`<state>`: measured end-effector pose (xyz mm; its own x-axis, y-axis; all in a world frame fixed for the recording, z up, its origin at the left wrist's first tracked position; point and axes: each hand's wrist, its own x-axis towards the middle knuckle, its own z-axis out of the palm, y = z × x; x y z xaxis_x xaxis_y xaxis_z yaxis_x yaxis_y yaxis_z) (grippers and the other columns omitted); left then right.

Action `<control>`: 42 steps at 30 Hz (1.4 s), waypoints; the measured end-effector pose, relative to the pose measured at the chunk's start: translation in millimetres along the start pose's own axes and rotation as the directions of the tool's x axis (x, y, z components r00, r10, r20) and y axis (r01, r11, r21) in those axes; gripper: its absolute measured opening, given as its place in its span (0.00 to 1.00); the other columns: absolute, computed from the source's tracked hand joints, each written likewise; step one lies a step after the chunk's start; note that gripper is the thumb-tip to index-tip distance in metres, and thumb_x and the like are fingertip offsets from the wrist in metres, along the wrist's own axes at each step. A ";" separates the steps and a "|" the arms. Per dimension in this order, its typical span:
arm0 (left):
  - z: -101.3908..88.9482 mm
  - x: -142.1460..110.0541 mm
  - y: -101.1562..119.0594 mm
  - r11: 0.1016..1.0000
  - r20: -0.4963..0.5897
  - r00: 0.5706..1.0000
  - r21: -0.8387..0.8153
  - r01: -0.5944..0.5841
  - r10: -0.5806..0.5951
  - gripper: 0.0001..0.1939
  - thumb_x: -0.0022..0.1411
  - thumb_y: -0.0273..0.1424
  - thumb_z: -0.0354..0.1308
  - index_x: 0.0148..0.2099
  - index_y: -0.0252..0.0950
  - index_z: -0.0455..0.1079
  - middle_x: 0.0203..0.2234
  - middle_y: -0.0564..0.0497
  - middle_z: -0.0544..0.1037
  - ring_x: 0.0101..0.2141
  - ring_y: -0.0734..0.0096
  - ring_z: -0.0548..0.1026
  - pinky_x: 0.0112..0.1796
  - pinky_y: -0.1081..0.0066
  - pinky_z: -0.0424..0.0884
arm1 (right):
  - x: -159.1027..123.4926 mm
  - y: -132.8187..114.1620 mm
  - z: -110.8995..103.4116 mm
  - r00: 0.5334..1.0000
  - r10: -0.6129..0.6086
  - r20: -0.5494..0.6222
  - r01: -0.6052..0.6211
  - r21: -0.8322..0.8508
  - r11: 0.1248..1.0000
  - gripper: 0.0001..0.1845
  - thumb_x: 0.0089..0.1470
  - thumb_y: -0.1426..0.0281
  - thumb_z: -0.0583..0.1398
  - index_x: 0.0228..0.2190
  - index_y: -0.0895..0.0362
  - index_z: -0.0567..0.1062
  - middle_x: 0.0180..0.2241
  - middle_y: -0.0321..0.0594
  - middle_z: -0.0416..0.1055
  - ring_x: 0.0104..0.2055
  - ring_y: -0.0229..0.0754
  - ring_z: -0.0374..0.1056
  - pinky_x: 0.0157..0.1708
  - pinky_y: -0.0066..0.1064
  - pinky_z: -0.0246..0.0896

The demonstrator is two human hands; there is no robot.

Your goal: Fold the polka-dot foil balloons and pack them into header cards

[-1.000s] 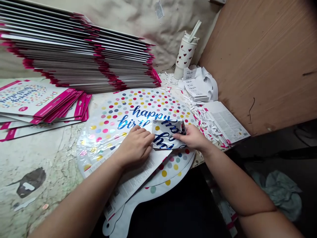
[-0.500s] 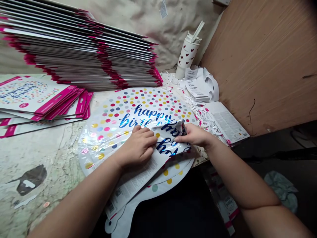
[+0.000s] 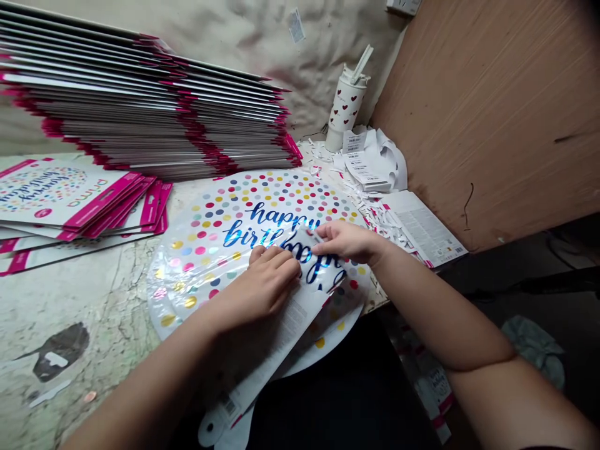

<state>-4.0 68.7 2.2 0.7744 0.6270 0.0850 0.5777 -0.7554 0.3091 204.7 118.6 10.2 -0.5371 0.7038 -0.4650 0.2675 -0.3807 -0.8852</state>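
A flat foil balloon (image 3: 276,190), white with coloured dots and blue "happy birthday" lettering, lies at the table's front edge. A printed packaging card (image 3: 281,334) rests slantwise on it, with the balloon's right part folded over the card's upper end. My left hand (image 3: 269,281) has its fingers curled, pressing on the card and the fold's edge. Between thumb and fingers, my right hand (image 3: 347,240) pinches the folded foil beside the blue letters. The balloon's tail (image 3: 239,431) hangs below the card. My left palm hides part of the card.
A tall stack of pink-edged folded cards (image 3: 140,119) stands behind, and several printed cards (image 3: 89,194) lie at left. A tumbler with hearts (image 3: 347,106), barcode labels (image 3: 368,165), paper scraps and another card (image 3: 422,228) are at right, beside a wooden panel (image 3: 482,125).
My right hand has moved left and slightly up, carrying the pinched foil further over the card. My left hand stays pressed down, almost in place. The view has shifted slightly.
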 end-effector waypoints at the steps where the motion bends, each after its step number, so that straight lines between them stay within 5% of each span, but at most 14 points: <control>1: -1.3 0.9 0.6 1.000 -0.011 1.000 0.009 0.004 -0.004 0.10 0.64 0.30 0.40 0.35 0.36 0.61 0.32 0.48 0.68 0.36 0.64 0.61 0.39 0.61 0.55 | 2.6 -3.3 1.3 1.000 -0.017 -0.004 0.017 -0.052 0.999 0.08 0.38 0.73 0.65 0.22 0.60 0.70 0.16 0.29 0.65 0.16 0.29 0.60 0.15 0.19 0.53; 7: -6.9 5.4 2.5 0.988 -0.164 0.983 0.122 0.099 -0.078 0.10 0.64 0.32 0.42 0.35 0.35 0.63 0.31 0.47 0.69 0.36 0.62 0.62 0.39 0.60 0.55 | 17.9 -22.0 17.6 0.975 -0.151 -0.163 0.104 -0.265 0.959 0.07 0.38 0.79 0.62 0.25 0.61 0.71 0.16 0.29 0.66 0.18 0.30 0.60 0.18 0.21 0.55; 12: -15.2 0.4 6.3 0.982 -0.200 0.971 0.111 0.155 -0.130 0.11 0.63 0.33 0.43 0.34 0.36 0.64 0.31 0.46 0.71 0.37 0.61 0.64 0.39 0.61 0.57 | 13.4 -24.5 25.4 0.967 -0.173 0.190 0.249 -0.531 0.810 0.06 0.39 0.81 0.58 0.18 0.60 0.73 0.14 0.28 0.63 0.19 0.32 0.61 0.20 0.22 0.55; 15: -24.3 -8.4 9.8 0.950 -0.274 0.922 0.072 0.302 -0.273 0.11 0.63 0.35 0.44 0.33 0.37 0.64 0.29 0.49 0.72 0.36 0.61 0.65 0.39 0.59 0.57 | -4.0 -19.9 21.5 0.869 -0.478 -0.126 0.382 -0.444 0.811 0.12 0.44 0.76 0.59 0.34 0.57 0.76 0.31 0.35 0.73 0.33 0.36 0.67 0.32 0.26 0.63; 17: -29.1 -12.5 14.6 0.921 -0.355 0.866 0.033 0.387 -0.352 0.10 0.63 0.35 0.45 0.33 0.38 0.64 0.29 0.50 0.72 0.35 0.62 0.66 0.39 0.58 0.58 | -13.6 -13.7 23.7 0.773 -0.541 -0.331 0.455 -0.304 0.837 0.27 0.41 0.71 0.65 0.47 0.55 0.70 0.42 0.40 0.72 0.42 0.40 0.67 0.38 0.29 0.64; 20: -30.9 -15.3 24.4 0.911 -0.577 0.759 0.062 0.409 -0.302 0.05 0.61 0.34 0.50 0.37 0.40 0.65 0.37 0.49 0.71 0.41 0.60 0.67 0.45 0.55 0.59 | -17.5 -2.4 36.6 0.849 -0.498 -0.178 0.512 0.037 0.858 0.37 0.36 0.67 0.68 0.50 0.55 0.66 0.45 0.43 0.71 0.47 0.44 0.67 0.44 0.34 0.64; 24: -24.9 -22.5 25.8 0.879 -0.822 0.432 -0.160 0.449 -0.370 0.36 0.48 0.38 0.64 0.57 0.43 0.53 0.57 0.43 0.57 0.55 0.50 0.58 0.50 0.50 0.59 | -14.3 6.8 44.9 0.849 -0.500 -0.172 0.527 0.214 0.822 0.30 0.38 0.66 0.68 0.45 0.58 0.68 0.45 0.44 0.71 0.49 0.46 0.66 0.51 0.38 0.60; 26: -19.3 -27.6 20.1 0.766 -0.575 0.515 -0.547 0.336 -0.636 0.41 0.47 0.41 0.65 0.59 0.42 0.51 0.55 0.42 0.62 0.51 0.50 0.65 0.46 0.53 0.66 | -12.9 8.0 39.9 0.845 -0.502 -0.184 0.533 0.215 0.818 0.31 0.37 0.66 0.68 0.45 0.57 0.68 0.45 0.43 0.71 0.49 0.45 0.67 0.51 0.37 0.60; 29: -7.1 -31.7 15.2 0.295 -0.018 0.741 -0.924 0.245 -0.671 0.30 0.49 0.40 0.63 0.53 0.35 0.62 0.44 0.42 0.74 0.44 0.54 0.73 0.43 0.59 0.71 | -7.9 7.7 29.1 0.884 -0.453 -0.116 0.465 0.136 0.875 0.23 0.46 0.60 0.63 0.42 0.58 0.69 0.38 0.42 0.73 0.42 0.43 0.69 0.43 0.34 0.65; 31: 2.9 -31.3 18.1 0.071 0.096 0.716 -0.977 0.200 -0.691 0.24 0.49 0.38 0.63 0.48 0.32 0.67 0.39 0.43 0.77 0.42 0.56 0.74 0.42 0.62 0.71 | -3.3 7.3 25.7 0.891 -0.399 -0.216 0.392 -0.076 0.917 0.20 0.55 0.55 0.53 0.35 0.60 0.71 0.29 0.41 0.73 0.33 0.41 0.69 0.35 0.33 0.66; 33: 13.0 -29.8 23.9 -0.063 0.139 0.610 -0.987 0.145 -0.780 0.19 0.50 0.37 0.61 0.43 0.32 0.69 0.33 0.47 0.78 0.36 0.60 0.76 0.35 0.66 0.73 | -0.5 7.9 28.9 0.772 -0.483 -0.413 0.323 -0.400 0.858 0.20 0.58 0.57 0.49 0.30 0.59 0.71 0.25 0.40 0.70 0.29 0.39 0.66 0.32 0.32 0.63; 36: 25.4 -29.6 31.7 -0.209 0.252 0.483 -0.967 0.143 -0.839 0.09 0.52 0.34 0.56 0.33 0.34 0.68 0.16 0.56 0.71 0.17 0.72 0.69 0.18 0.74 0.65 | -2.2 12.0 45.4 0.622 -0.740 -0.257 0.319 -0.779 0.539 0.10 0.57 0.67 0.53 0.32 0.58 0.71 0.31 0.40 0.71 0.34 0.40 0.65 0.39 0.32 0.60; 39: 32.0 -33.2 36.4 -0.224 0.272 0.550 -0.962 0.154 -0.790 0.09 0.53 0.35 0.55 0.27 0.35 0.65 0.11 0.59 0.64 0.12 0.78 0.62 0.14 0.78 0.55 | -7.3 17.1 64.4 0.648 -0.760 0.048 0.403 -0.868 0.290 0.10 0.57 0.71 0.52 0.31 0.59 0.74 0.33 0.43 0.71 0.37 0.41 0.65 0.41 0.32 0.58; 42: 32.4 -36.8 40.0 -0.161 0.235 0.618 -0.971 0.174 -0.750 0.12 0.56 0.36 0.53 0.24 0.34 0.64 0.11 0.58 0.65 0.13 0.79 0.63 0.15 0.78 0.56 | -10.7 17.6 73.4 0.667 -0.738 0.096 0.389 -0.890 0.236 0.11 0.58 0.69 0.54 0.31 0.59 0.75 0.30 0.43 0.72 0.35 0.41 0.65 0.40 0.32 0.58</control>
<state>-1.1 9.2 -19.2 0.1060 0.9095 -0.4020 -0.2086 0.4156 0.8853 156.5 60.3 0.8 -0.6330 0.6930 0.3449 0.5662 0.7184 -0.4042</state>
